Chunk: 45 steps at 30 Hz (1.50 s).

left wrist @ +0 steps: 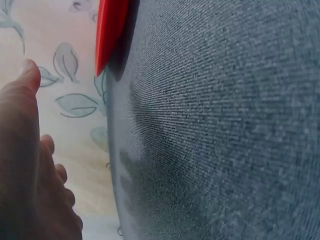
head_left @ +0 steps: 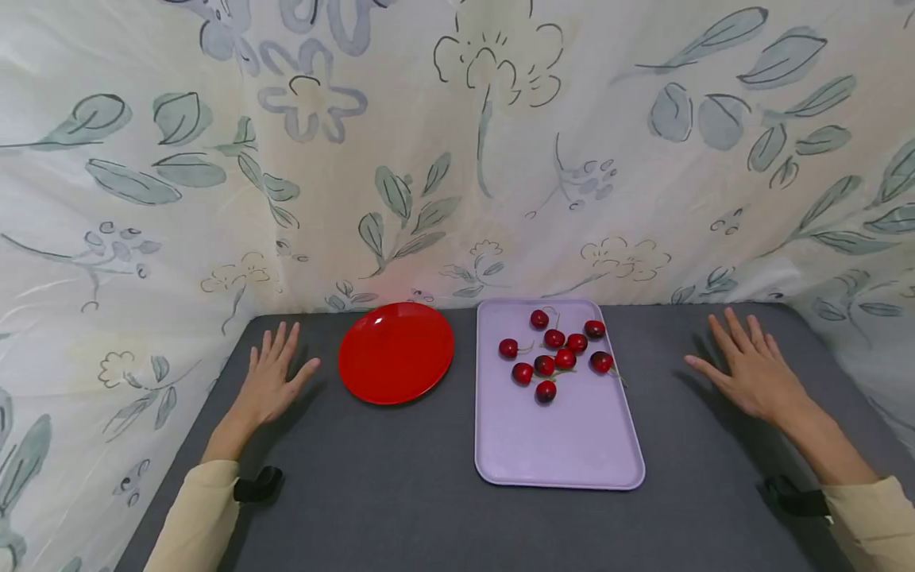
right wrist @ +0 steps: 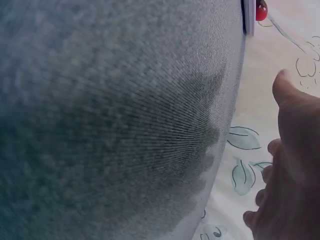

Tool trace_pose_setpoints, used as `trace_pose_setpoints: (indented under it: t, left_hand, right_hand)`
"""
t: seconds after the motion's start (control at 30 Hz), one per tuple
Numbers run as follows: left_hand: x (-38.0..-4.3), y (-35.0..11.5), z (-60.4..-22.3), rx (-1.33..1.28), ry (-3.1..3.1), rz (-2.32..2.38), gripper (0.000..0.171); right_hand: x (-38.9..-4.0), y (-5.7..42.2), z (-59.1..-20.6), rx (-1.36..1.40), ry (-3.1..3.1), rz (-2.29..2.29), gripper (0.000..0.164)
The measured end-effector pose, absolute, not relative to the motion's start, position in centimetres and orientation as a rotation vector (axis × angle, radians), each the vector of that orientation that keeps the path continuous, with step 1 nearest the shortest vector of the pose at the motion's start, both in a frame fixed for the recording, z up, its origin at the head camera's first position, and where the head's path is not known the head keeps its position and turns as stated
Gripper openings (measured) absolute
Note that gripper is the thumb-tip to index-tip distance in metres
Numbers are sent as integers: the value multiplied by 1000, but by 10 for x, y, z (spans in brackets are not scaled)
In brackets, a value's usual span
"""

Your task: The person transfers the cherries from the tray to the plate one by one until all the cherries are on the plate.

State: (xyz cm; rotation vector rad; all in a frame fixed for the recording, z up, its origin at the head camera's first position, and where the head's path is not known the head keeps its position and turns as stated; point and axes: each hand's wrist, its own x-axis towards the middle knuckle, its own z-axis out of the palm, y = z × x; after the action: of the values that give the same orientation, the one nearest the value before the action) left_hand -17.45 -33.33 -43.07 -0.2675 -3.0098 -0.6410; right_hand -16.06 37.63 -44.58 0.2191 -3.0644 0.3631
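Observation:
My left hand (head_left: 268, 381) hovers over the left side of the grey table, fingers spread and holding nothing. Just to its right lies a round red plate (head_left: 396, 353), whose edge also shows at the top of the left wrist view. A lilac rectangular tray (head_left: 550, 445) sits right of the plate. Several dark red cherries (head_left: 565, 359), some with stems, lie in the tray's far half. On the far right my right hand (head_left: 761, 377) is held above the table, fingers spread, apart from the tray. One cherry (right wrist: 261, 10) peeks over the tray edge in the right wrist view.
Grey cloth covers the table (head_left: 372, 492). A pale curtain (head_left: 322, 214) printed with leaves and flowers hangs behind the table and along both sides. Both wrists wear black straps (head_left: 259, 485) with cameras. The plate and tray stand near the table's far edge.

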Motion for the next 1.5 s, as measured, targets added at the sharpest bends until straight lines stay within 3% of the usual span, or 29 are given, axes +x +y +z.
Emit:
trace_pose_setpoints:
  t: [0.37,0.57,0.8,1.2,1.5]
  left_hand:
    - [-173,-322,-427,-295,-2810,-1192,65]
    - [-174,-309,-423,-247,-2560,-1751,56]
    - [-166,-297,-426,-172,-2193,-2262,64]
    - [-156,-281,-435,200,-2146,-2468,72]
    - [-160,-277,-444,330,-2154,-2436,77]
  right_hand:
    - [-152,365,-439,287,-2858,459,62]
    - [-147,350,-425,219,-2778,613,51]
    - [-141,323,-419,178,-2780,825,43]
    - [-145,292,-425,249,-2911,934,34]
    - [-147,278,-430,286,-2875,1050,27]
